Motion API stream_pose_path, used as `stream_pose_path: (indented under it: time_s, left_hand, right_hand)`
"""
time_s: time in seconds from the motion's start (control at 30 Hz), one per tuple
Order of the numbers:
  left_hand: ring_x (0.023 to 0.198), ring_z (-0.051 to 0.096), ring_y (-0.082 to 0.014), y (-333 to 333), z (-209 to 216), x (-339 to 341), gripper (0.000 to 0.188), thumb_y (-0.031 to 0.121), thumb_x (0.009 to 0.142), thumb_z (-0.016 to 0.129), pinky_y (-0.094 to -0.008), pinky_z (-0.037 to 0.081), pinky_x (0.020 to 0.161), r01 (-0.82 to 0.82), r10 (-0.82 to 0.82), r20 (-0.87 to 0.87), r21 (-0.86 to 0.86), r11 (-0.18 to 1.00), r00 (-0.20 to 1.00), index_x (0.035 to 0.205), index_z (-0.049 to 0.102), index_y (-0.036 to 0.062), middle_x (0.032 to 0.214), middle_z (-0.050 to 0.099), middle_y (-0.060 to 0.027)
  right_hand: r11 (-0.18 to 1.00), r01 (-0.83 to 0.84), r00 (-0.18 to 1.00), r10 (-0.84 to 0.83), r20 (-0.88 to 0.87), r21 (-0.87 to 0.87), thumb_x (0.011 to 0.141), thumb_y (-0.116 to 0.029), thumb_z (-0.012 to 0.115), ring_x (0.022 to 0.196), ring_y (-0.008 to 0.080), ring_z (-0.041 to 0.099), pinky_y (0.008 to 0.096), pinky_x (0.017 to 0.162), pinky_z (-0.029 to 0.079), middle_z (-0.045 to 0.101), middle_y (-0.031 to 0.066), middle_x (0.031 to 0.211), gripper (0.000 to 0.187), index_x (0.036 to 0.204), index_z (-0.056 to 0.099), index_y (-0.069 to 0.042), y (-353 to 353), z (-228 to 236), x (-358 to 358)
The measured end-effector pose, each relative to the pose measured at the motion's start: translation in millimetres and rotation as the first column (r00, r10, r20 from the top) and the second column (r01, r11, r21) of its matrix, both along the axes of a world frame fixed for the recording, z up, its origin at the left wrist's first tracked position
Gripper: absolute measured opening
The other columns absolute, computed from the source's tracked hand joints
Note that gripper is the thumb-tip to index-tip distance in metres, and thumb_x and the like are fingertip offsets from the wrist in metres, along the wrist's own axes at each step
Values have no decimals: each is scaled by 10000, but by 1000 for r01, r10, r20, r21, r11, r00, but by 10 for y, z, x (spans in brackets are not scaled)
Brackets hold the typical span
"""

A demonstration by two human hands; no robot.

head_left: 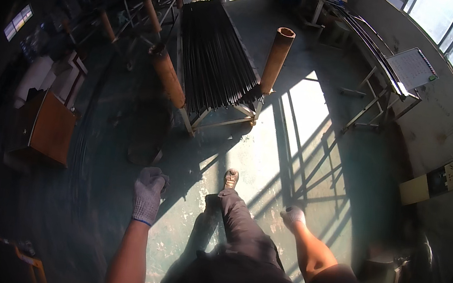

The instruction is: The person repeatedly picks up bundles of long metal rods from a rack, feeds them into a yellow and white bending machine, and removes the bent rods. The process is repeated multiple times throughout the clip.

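hanging over floor [256,151]: left hand [150,187] loosely curled, empty; right hand [292,215], cannot tell.

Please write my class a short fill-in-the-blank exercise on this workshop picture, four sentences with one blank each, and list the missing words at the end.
1. The left hand and right hand are both wearing knitted ____.
2. The long rods on the rack are ____ in colour.
3. The brown cabinet stands on the person's ____ side.
4. Seen from the person, the whiteboard is to the ____ of the rods.

Missing words: gloves; black; left; right.
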State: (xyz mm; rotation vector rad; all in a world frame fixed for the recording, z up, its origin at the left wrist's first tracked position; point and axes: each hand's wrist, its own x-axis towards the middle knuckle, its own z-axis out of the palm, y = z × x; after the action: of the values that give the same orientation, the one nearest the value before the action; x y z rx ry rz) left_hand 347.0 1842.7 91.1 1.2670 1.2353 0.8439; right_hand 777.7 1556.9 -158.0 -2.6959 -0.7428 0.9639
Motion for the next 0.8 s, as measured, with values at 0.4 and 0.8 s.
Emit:
stream_pose_path:
  time_s: [0.4,0.8]
  left_hand:
    - [1284,718,-409,5482,756,1967,486,295,1066,742,-472,569,1095,159,182,-672,413,897,717,1440,657,-5,1357,734,-255]
    - [929,715,-303,6595,350,2700,266,217,1009,781,-425,568,872,141,214,-748,380,914,628,1145,748,-9,1033,727,-168]
  right_hand:
    - [894,-266,964,254,83,360,837,-400,936,1342,491,656,528,1163,528,694,331,1411,959,1577,507,33,6194,-284,927]
    - [961,0,958,80,275,-278,762,-664,940,1164,367,688,482,1026,588,671,189,1266,964,1356,580,4,8338,-799,791]
